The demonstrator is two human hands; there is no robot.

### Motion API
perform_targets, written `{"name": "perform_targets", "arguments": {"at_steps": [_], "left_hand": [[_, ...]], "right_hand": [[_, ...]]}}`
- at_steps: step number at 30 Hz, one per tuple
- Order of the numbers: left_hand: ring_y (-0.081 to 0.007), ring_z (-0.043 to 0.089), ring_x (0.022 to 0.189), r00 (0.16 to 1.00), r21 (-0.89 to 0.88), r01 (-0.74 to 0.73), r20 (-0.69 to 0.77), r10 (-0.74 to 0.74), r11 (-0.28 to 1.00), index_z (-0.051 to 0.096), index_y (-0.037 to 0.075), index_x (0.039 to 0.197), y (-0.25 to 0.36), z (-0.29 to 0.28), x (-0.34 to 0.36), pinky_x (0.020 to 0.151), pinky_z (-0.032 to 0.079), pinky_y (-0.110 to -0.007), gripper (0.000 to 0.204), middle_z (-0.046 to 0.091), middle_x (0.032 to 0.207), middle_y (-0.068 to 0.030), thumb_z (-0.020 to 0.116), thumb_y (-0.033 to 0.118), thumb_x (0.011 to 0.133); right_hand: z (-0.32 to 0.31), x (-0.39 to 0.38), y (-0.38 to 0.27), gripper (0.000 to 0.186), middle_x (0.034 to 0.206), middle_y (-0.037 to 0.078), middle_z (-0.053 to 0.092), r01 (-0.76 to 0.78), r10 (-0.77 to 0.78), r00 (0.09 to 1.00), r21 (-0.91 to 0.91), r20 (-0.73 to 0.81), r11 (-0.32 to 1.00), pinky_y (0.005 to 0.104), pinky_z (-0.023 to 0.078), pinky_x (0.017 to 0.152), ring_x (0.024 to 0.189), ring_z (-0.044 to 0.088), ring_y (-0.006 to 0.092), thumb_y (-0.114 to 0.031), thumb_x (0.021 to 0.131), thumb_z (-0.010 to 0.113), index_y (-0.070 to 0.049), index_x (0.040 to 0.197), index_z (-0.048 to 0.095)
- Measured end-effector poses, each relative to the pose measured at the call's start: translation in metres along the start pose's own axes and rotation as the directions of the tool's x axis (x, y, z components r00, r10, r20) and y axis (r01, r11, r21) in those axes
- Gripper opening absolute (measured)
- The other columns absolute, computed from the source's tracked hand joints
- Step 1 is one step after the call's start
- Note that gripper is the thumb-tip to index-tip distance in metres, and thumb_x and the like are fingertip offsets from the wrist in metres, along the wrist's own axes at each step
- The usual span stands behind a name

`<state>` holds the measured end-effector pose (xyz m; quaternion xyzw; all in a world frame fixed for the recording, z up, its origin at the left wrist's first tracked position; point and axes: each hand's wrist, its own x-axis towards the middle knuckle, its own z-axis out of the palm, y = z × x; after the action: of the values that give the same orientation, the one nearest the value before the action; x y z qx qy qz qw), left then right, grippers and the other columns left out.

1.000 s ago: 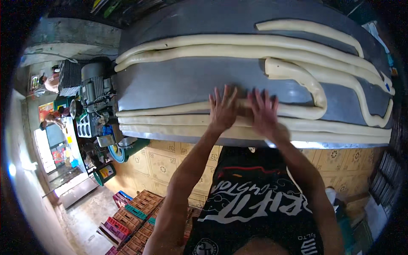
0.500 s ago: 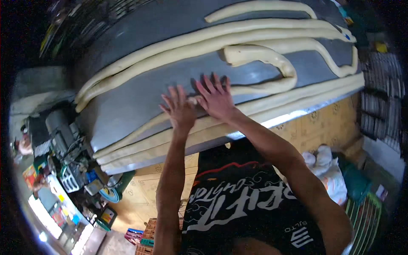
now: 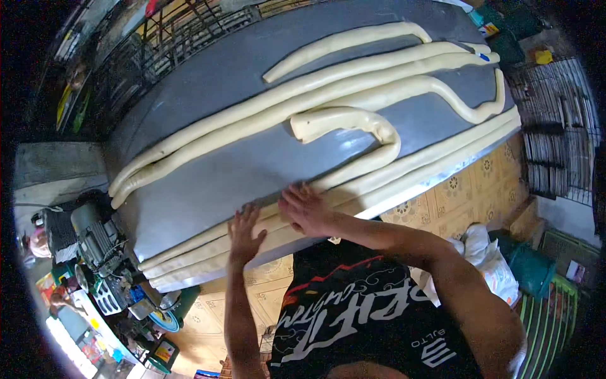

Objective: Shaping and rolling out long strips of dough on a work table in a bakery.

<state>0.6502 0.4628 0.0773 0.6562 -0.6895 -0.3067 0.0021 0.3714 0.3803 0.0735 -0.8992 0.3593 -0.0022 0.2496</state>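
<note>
A long, pale dough rope [image 3: 348,169] runs along the near side of the grey table [image 3: 208,189]; its thick far part bends back on itself near the table's middle. My right hand [image 3: 306,210] bears on this rope with its fingers curled over it. To its left, my left hand [image 3: 245,232] rests on the dough with fingers stretched and thumb apart, holding nothing. Nearer me, two more dough ropes [image 3: 410,170] lie side by side along the table's front edge, partly hidden under my hands.
Across the table lie two long dough ropes [image 3: 252,119] together and a shorter dough piece [image 3: 341,44]. An electric motor [image 3: 98,227] stands by the left end. Stacked trays [image 3: 549,126] are on the right, with a white sack [image 3: 486,259] and green bin [image 3: 530,268] on the floor.
Both hands have come nearer to me along with the worked rope, which now lies closer to the front ropes. My right hand's fingers went from spread to curled. The view has shifted.
</note>
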Motion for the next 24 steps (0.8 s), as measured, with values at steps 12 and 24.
{"name": "perform_targets", "arguments": {"at_steps": [12, 24], "left_hand": [[-0.0217, 0.061, 0.125, 0.810, -0.765, -0.143, -0.455, -0.370, 0.628, 0.032, 0.013, 0.170, 0.178, 0.049, 0.144, 0.096, 0.055, -0.035, 0.064, 0.063, 0.149, -0.0131, 0.059, 0.010, 0.112], [-0.0257, 0.064, 0.087, 0.702, -0.976, -0.175, -0.030, -0.711, -0.132, 0.046, 0.008, 0.143, 0.230, 0.040, 0.269, 0.059, 0.055, -0.034, 0.062, 0.058, 0.125, -0.0161, 0.079, 0.028, 0.095]], "right_hand": [[-0.174, -0.102, 0.390, 0.075, 0.154, 0.028, 0.054, -0.354, 0.194, 0.706, -0.103, -0.681, 0.929, 0.0503, 0.048, 0.110, 0.138, 0.056, 0.0423, -0.020, 0.086, 0.073, 0.006, 0.152, 0.050], [-0.231, -0.109, 0.478, 0.062, 0.125, 0.017, 0.062, -0.480, 0.422, 0.877, -0.399, -0.229, 0.781, 0.0493, 0.047, 0.096, 0.113, 0.059, 0.0373, -0.030, 0.075, 0.080, -0.016, 0.131, 0.060]]}}
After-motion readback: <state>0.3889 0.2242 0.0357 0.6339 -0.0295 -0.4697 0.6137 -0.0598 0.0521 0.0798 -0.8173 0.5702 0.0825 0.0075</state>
